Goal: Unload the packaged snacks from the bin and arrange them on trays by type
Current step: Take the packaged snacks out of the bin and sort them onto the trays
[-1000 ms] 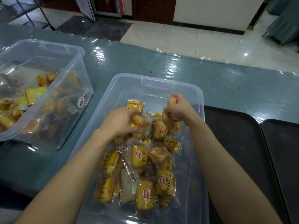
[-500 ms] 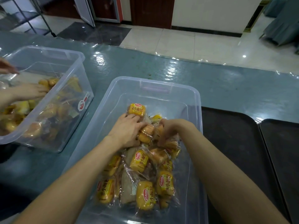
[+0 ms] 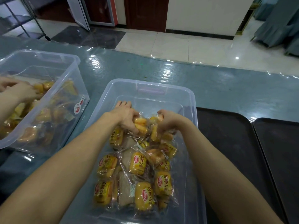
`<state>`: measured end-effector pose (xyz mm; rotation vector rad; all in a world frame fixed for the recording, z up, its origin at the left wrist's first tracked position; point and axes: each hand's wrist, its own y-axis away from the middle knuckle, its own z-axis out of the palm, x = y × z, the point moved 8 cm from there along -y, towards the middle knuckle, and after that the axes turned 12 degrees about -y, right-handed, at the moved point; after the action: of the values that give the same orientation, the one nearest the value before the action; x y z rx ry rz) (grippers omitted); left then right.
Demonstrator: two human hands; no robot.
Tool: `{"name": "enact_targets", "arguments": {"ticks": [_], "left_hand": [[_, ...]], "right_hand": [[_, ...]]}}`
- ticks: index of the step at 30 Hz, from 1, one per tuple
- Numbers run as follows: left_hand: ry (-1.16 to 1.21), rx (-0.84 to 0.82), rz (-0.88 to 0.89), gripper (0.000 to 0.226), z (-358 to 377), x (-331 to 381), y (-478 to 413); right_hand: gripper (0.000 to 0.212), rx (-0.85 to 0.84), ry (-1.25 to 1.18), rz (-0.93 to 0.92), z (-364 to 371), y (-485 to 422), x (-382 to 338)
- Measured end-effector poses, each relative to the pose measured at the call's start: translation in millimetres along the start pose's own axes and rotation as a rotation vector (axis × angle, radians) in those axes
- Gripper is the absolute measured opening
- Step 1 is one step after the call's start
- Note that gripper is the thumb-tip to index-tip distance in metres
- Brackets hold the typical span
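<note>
Nearest you: yellow-wrapped snacks (image 3: pixel 144 196) lie loose in the clear bin (image 3: pixel 193 102), mixed w/ paler grey-brown packets (image 3: pixel 127 160) — types not yet separated. Further in, your left hand (image 3: pixel 127 118) is clenched round several orange packs (image 3: pixel 140 126). Your right hand (image 3: pixel 169 122) grasps more of the same at the pile's far end. Two dark trays (image 3: pixel 226 143) sit just right of the bin.

Risk, in my judgement: slick film plus a multi-pack grab — one may slip out en route, or mixed types may land on one tray. Crinkled wrap edges could also drag neighbours out.

Far left, a second bin (image 3: pixel 48 65) is worked by another person's hands (image 3: pixel 21 92) on the same bench (image 3: pixel 210 81).
</note>
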<state>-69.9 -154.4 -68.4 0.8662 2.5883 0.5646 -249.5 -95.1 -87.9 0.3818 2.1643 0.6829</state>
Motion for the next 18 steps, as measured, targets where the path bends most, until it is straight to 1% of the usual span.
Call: {"name": "enact_targets", "arguments": {"ticks": [3, 5, 7, 9, 10, 12, 15, 16, 18], "left_hand": [[0.122, 0.042, -0.021, 0.072, 4.5, -1.1, 8.8], [0.119, 0.096, -0.043, 0.076, 7.3, -1.9, 15.2], [0.127, 0.184, -0.069, 0.079, 6.5, -3.6, 22.6], [0.211, 0.278, -0.102, 0.077, 0.8, -5.5, 33.3], [0.266, 0.327, -0.12, 0.073, -3.7, -6.1, 39.5], [0.375, 0.456, -0.16, 0.061, -19.5, -4.9, 52.5], [0.505, 0.655, -0.178, 0.051, -61.1, 5.5, 74.0], [0.521, 0.71, -0.166, 0.049, -79.2, 12.6, 80.7], [0.5, 0.804, -0.114, 0.054, -117.2, 35.5, 92.0]], "right_hand": [[0.106, 0.072, -0.227, -0.124, -15.1, 11.3, -15.1], [0.104, 0.126, -0.357, -0.228, -31.3, 27.0, -25.8], [0.104, 0.182, -0.464, -0.323, -51.1, 47.0, -31.4], [0.104, 0.211, -0.551, -0.411, -69.5, 72.4, -32.8], [0.103, 0.22, -0.593, -0.453, -77.6, 85.1, -31.1], [0.102, 0.246, -0.684, -0.518, -94.0, 111.6, -21.9], [0.101, 0.318, -0.805, -0.568, -119.3, 148.7, 8.5], [0.101, 0.346, -0.857, -0.577, -128.4, 159.6, 22.4], [0.103, 0.424, -0.974, -0.573, -146.2, 180.7, 56.7]]}}
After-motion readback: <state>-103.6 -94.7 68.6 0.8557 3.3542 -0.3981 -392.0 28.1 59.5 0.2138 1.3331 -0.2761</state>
